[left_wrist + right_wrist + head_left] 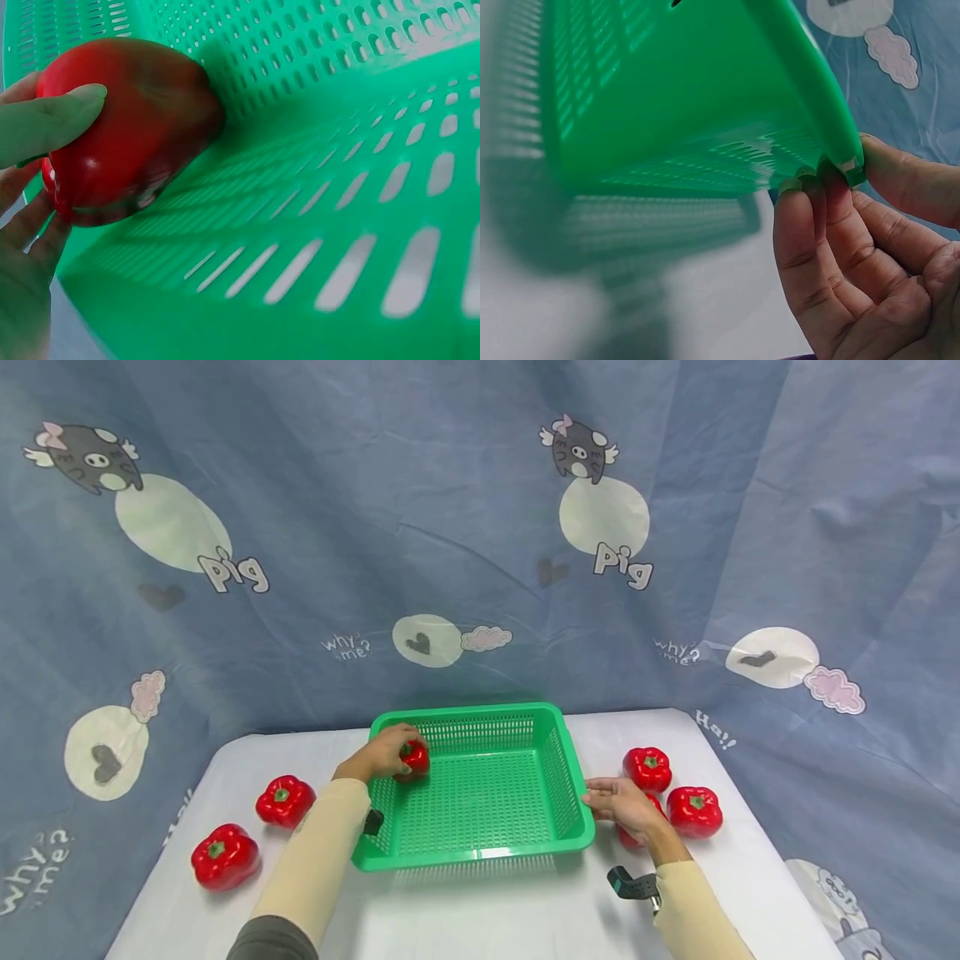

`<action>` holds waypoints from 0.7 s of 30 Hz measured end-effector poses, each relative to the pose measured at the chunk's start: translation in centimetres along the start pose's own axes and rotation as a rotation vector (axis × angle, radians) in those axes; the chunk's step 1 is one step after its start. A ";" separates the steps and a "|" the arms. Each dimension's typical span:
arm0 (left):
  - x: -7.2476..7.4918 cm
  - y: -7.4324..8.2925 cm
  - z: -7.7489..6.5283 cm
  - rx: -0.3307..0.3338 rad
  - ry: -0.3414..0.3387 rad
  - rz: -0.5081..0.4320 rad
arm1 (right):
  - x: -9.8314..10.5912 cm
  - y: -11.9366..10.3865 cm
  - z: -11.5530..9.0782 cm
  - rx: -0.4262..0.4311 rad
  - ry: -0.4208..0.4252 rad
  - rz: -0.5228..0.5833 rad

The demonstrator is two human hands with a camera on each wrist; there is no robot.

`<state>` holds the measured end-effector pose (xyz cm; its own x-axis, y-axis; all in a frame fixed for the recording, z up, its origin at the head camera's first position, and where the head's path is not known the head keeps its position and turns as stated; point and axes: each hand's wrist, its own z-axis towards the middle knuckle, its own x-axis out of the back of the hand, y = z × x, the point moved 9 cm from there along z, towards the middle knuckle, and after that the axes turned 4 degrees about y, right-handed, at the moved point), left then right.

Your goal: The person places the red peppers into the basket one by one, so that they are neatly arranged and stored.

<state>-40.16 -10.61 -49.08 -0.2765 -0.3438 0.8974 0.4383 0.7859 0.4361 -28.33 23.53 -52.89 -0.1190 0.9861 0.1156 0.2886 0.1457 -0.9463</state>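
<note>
A green perforated plastic basket (480, 802) sits in the middle of the white table. My left hand (390, 752) reaches over its left side and grips a red bell pepper (417, 762) in the far left corner. In the left wrist view the thumb lies across the pepper (142, 127), with fingers on its other side, close to the slotted basket wall. At the basket's right side, my right hand (628, 807) pinches the rim (829, 112) between thumb and fingers, as the right wrist view shows. Its forearm partly covers a pepper (628, 839).
Two red bell peppers, a nearer one (225, 857) and a farther one (286, 801), lie left of the basket. Two more, one farther back (647, 769) and one at the right (694, 812), sit beyond my right hand. A patterned blue cloth (480, 527) hangs behind the table.
</note>
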 end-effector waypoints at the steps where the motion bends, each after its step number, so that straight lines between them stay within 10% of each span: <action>1: 0.0 0.0 0.0 0.008 0.002 0.001 | 0.0 0.0 0.0 0.001 -0.001 0.002; 21: -0.3 -0.4 0.2 0.026 -0.018 0.046 | 0.1 0.1 0.1 -0.008 0.014 -0.023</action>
<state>-40.44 -10.69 -49.51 -0.2724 -0.2981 0.9149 0.4287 0.8136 0.3927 -28.44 23.65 -53.00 -0.1124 0.9835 0.1415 0.2932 0.1689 -0.9410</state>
